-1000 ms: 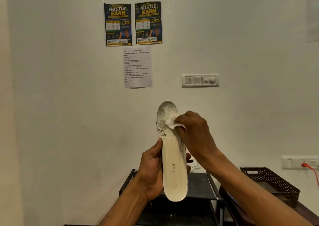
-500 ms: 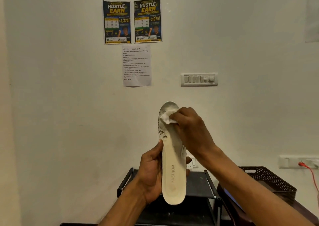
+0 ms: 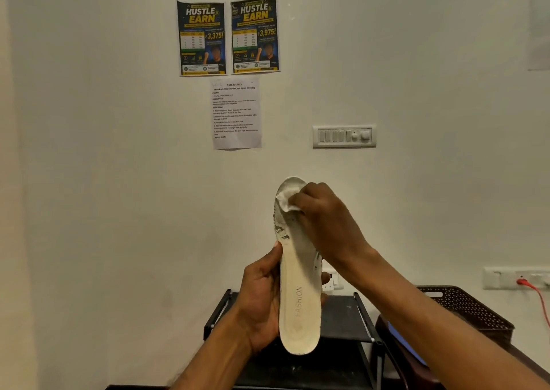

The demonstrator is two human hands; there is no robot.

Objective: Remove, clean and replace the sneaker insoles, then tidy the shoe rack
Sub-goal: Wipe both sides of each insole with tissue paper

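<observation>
Insole [image 3: 299,306]: upright, heel down, in front of the black shoe rack [image 3: 346,318].
Left hand [image 3: 260,300]: grips the insole's lower half.
Right hand [image 3: 326,223]: pinches a white wipe [image 3: 286,200], possibly tissue, against the toe end.

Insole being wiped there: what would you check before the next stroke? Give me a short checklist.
1. Grip: the left hand holds the insole by its heel half: ok.
2. Wiping: the right hand holds the white wipe against the toe end: ok.
3. Toe end clean: not ok, grey worn patches show.
4. Underside clean: cannot tell, it faces away.
5. Somewhere to set it down: the shoe rack stands just below: probably ok.
</observation>
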